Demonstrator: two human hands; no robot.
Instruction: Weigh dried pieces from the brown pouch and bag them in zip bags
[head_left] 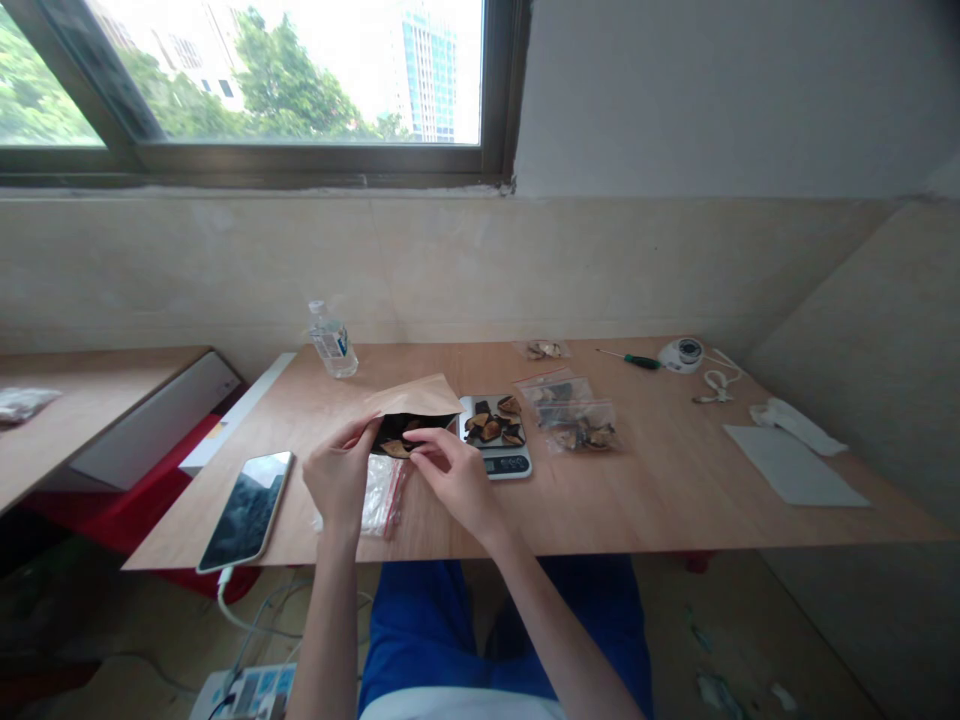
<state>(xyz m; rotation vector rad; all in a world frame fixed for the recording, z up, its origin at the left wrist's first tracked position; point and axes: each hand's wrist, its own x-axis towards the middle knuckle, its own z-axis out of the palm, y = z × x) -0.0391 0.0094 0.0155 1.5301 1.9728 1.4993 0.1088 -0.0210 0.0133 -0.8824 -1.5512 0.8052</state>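
Observation:
A brown paper pouch [416,397] lies on the wooden table [660,480] with its mouth open toward me, dark dried slices showing inside. My left hand [339,478] grips the pouch's left edge. My right hand [452,472] pinches a dried slice [397,449] at the pouch mouth. Right of the pouch stands a small digital scale [496,438] with several dried slices on it. Under my left hand lies a stack of clear zip bags [379,493].
Filled zip bags [574,413] lie right of the scale, another bag [544,349] farther back. A phone [246,509] on a cable lies at the left edge, a water bottle [332,341] behind. A screwdriver [631,359], white device [681,354] and paper [793,465] sit right.

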